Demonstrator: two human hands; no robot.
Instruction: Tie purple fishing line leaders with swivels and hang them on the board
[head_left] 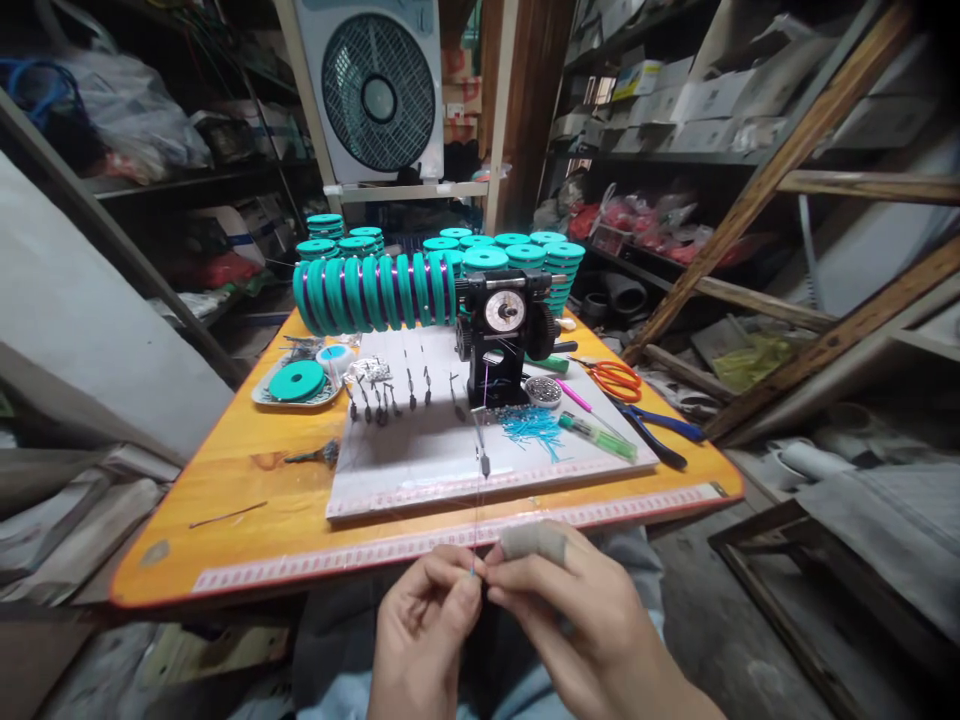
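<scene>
My left hand (pixel 429 625) is closed in a pinch at the near edge of the table. Against its fingertips sits my right hand (pixel 574 605), also pinching, with a grey wrap round one finger. Between them runs a thin purplish line (pixel 478 515), with a tiny bluish bit at the fingertips too small to name. The line passes up by a small dark weight (pixel 485 465) towards a black winding device (pixel 499 345) with a round dial. A row of teal spools (pixel 375 292) wound with purple line is mounted on that device's left side.
Under the device lies a white board (pixel 420 470), bearing thin blue tubes (pixel 532 428) and dish of small metal parts (pixel 543 391). Orange-handled scissors (pixel 616 380) and blue-handled pliers (pixel 667 425) lie right. A measuring tape (pixel 315 562) follows the front edge; more teal spools (pixel 525 255) stand behind.
</scene>
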